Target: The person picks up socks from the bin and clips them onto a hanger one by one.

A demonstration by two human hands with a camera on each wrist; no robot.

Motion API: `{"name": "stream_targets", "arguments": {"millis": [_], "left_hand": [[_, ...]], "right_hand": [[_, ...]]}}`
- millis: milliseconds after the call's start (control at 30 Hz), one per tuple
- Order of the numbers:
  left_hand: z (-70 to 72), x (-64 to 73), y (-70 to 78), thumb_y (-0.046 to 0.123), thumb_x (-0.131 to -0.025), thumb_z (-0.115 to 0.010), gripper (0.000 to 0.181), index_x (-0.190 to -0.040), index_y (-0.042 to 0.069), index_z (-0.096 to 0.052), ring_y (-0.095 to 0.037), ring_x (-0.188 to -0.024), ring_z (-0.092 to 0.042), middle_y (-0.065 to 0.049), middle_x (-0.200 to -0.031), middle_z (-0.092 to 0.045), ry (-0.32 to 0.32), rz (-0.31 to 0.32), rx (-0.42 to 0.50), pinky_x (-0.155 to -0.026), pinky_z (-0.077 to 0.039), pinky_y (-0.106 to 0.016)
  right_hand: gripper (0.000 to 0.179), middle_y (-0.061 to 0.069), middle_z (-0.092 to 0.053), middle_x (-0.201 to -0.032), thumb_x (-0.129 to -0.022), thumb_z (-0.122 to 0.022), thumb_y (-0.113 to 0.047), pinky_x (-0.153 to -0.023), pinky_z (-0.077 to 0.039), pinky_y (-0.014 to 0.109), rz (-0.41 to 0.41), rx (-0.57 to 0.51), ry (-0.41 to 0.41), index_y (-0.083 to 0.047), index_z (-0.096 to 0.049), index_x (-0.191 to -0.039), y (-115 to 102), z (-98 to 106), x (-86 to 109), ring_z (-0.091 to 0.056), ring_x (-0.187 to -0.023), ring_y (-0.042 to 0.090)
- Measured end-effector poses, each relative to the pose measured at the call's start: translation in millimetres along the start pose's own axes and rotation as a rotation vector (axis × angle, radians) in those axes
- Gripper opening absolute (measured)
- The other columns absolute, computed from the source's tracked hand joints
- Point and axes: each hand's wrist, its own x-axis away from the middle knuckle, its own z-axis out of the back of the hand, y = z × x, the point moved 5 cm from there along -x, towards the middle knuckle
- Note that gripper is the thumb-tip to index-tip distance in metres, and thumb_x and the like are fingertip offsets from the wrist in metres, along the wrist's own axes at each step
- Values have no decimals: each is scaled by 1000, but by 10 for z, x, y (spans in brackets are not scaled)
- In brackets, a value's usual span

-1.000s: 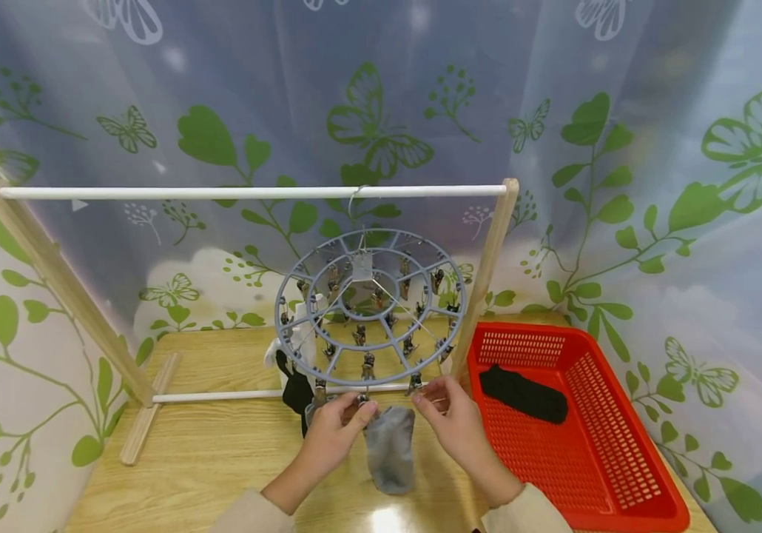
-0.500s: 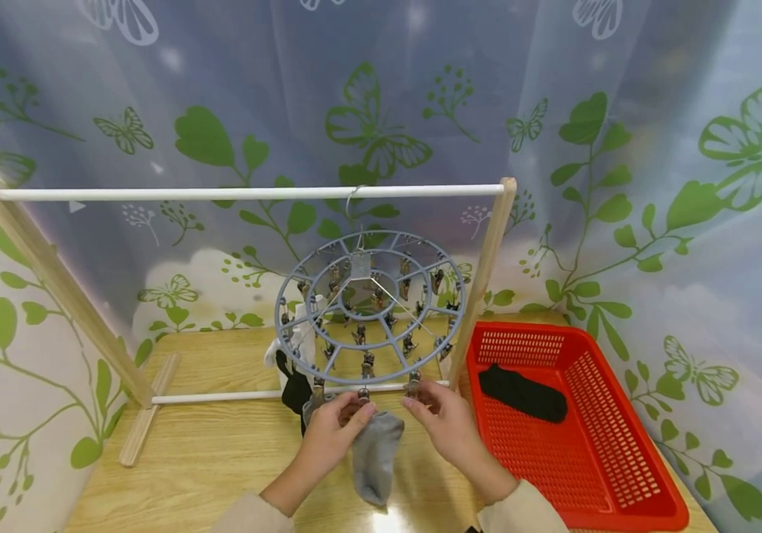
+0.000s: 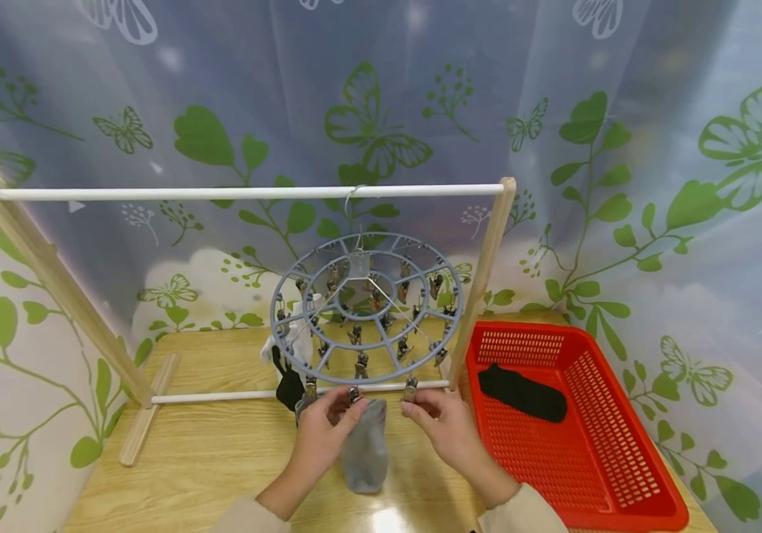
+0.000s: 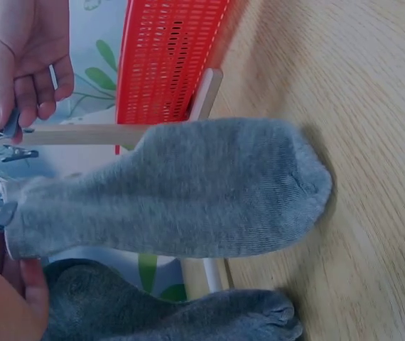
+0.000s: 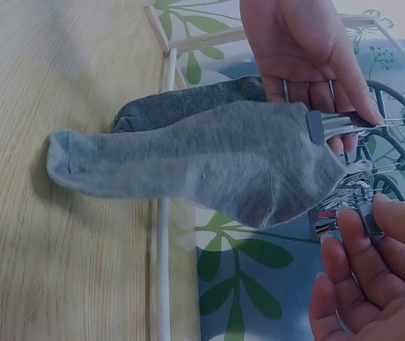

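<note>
A light grey sock (image 3: 365, 451) hangs from a metal clip (image 5: 317, 128) that bites one side of its cuff. My left hand (image 3: 321, 429) pinches this clip at the front of the round clip hanger (image 3: 276, 326). To its right, my right hand (image 3: 446, 428) pinches another clip (image 5: 370, 221) between thumb and fingertips, apart from the sock's cuff. Behind the light sock hangs a darker grey sock (image 4: 167, 312), mostly hidden by my left hand in the head view.
The hanger hooks over a white rail (image 3: 248, 194) on a wooden stand (image 3: 484, 289). White (image 3: 297, 340) and black (image 3: 290, 389) items hang at its left. A red basket (image 3: 634, 414) with a black sock (image 3: 523, 394) stands right on the table (image 3: 221, 444).
The light grey sock has swung left beneath the left hand. Both hands and the hanger have shifted slightly left, with the right hand's fingers now round its clip.
</note>
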Motion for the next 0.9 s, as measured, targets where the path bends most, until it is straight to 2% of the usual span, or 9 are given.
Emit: {"name": "stream_targets", "arguments": {"millis": [200, 267, 333, 433, 500, 600, 700, 800, 900], "left_hand": [[125, 19, 67, 5, -86, -73, 17, -100, 0, -64, -15, -83, -57, -5, -92, -64, 209, -124, -3, -69, -49, -24], [146, 39, 126, -1, -85, -71, 12, -94, 0, -63, -12, -77, -56, -5, -85, -63, 257, -184, -8, -64, -48, -22], [149, 73, 250, -7, -84, -69, 9, -86, -1, -63, -8, -68, -54, -6, -76, -63, 268, -256, -5, -58, -47, -19], [106, 118, 394, -14, -82, -66, 11, -78, -5, -63, -11, -55, -57, -10, -64, -63, 217, -350, 22, -50, -48, -17], [51, 128, 407, -12, -83, -66, 9, -78, -4, -65, -12, -55, -61, -9, -64, -66, 153, -401, 13, -49, -49, -16], [-39, 122, 339, -5, -87, -67, 6, -89, -1, -70, -13, -65, -67, -7, -77, -72, 61, -403, -17, -59, -54, -18], [-89, 114, 282, 3, -90, -68, 14, -103, 2, -71, -14, -79, -70, -7, -92, -74, 9, -380, -65, -70, -57, -24], [-108, 105, 247, 9, -90, -69, 21, -111, 3, -70, -17, -93, -70, -8, -104, -73, -11, -349, -98, -81, -57, -32], [-112, 101, 253, 12, -90, -70, 24, -112, 3, -70, -23, -105, -67, -10, -112, -71, -7, -346, -130, -90, -54, -39]], "right_hand": [[13, 1, -73, -83, -92, -68, -18, -68, -53, 23, 9, 4, -26, -7, -74, -90, -5, -17, 23, -66, -77, 10], [15, 1, -72, -83, -92, -68, -19, -68, -53, 23, -1, -1, -37, -6, -74, -91, 4, -27, 28, -66, -77, 11], [15, 1, -72, -83, -93, -68, -19, -68, -53, 23, -14, -4, -43, -6, -74, -92, 11, -37, 30, -66, -77, 12], [16, 2, -72, -83, -92, -68, -18, -68, -53, 23, -12, -18, -44, -2, -74, -93, 10, -50, 34, -67, -78, 16], [15, 3, -72, -82, -92, -68, -16, -68, -53, 23, -3, -29, -40, -2, -74, -92, 0, -58, 39, -67, -77, 16], [14, 5, -72, -82, -91, -69, -15, -69, -54, 23, 21, -63, -34, -1, -74, -92, -25, -74, 48, -68, -76, 16], [12, 5, -73, -81, -90, -70, -14, -68, -54, 23, 35, -71, -30, -3, -74, -91, -35, -96, 56, -68, -75, 13], [10, 4, -72, -79, -90, -70, -14, -67, -54, 23, 38, -47, -30, -5, -74, -89, -32, -114, 62, -67, -74, 11], [12, 2, -72, -78, -91, -70, -17, -65, -53, 22, 37, -25, -32, -6, -73, -88, -37, -128, 70, -67, -73, 10]]}}
